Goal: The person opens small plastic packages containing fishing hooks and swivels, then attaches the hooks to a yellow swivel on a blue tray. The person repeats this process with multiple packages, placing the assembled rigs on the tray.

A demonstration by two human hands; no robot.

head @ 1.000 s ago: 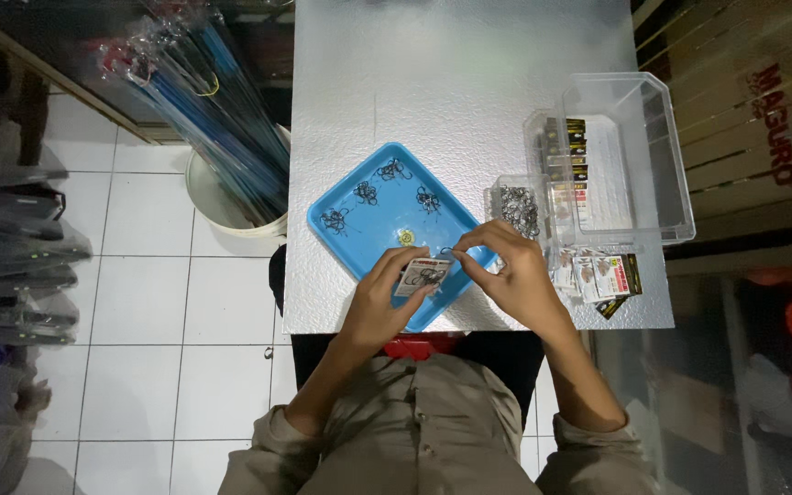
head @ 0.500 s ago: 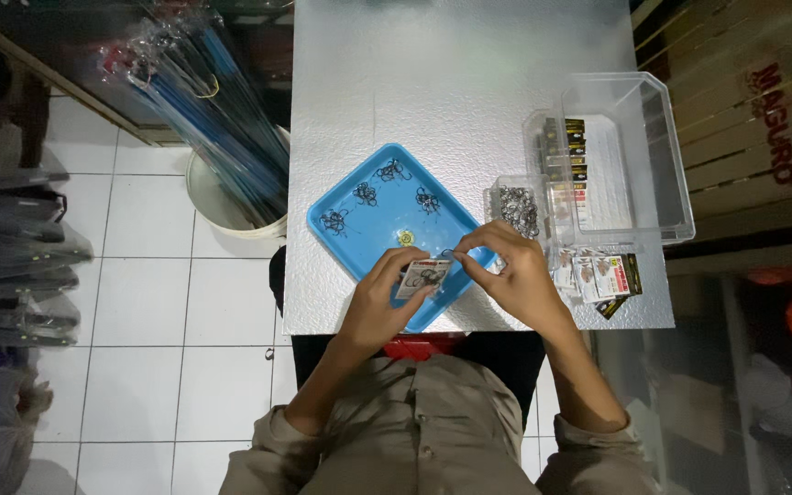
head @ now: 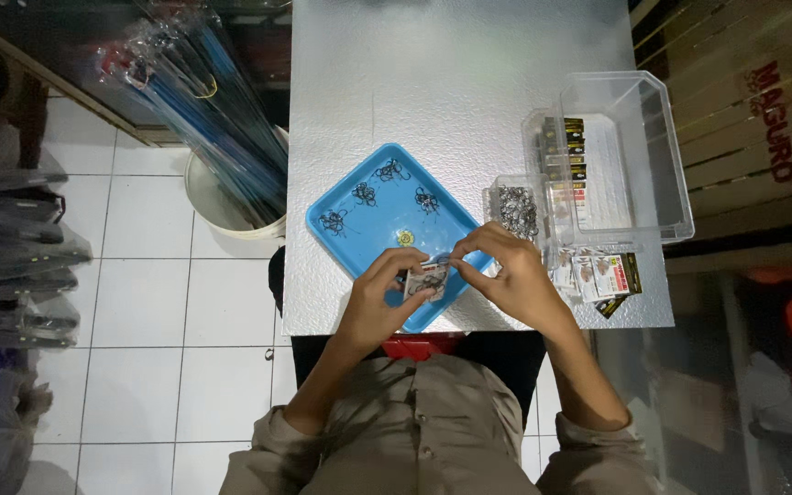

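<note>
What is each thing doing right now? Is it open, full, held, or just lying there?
small packet: held between both hands over the tray.
left hand: gripping the packet.
right hand: pinching the packet's top.
blue tray: flat on the table, holding little dark clusters.
clear bin: open, no lid.
small clear box: open, full of tiny metal bits.
white bucket: upright, stuffed with long blue rods.

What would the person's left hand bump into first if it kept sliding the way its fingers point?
The left hand points up and to the right, fingers on a small clear packet held with the right hand. It would probably meet that packet and the right hand's fingertips first, above the blue tray; heights are hard to judge.
</note>
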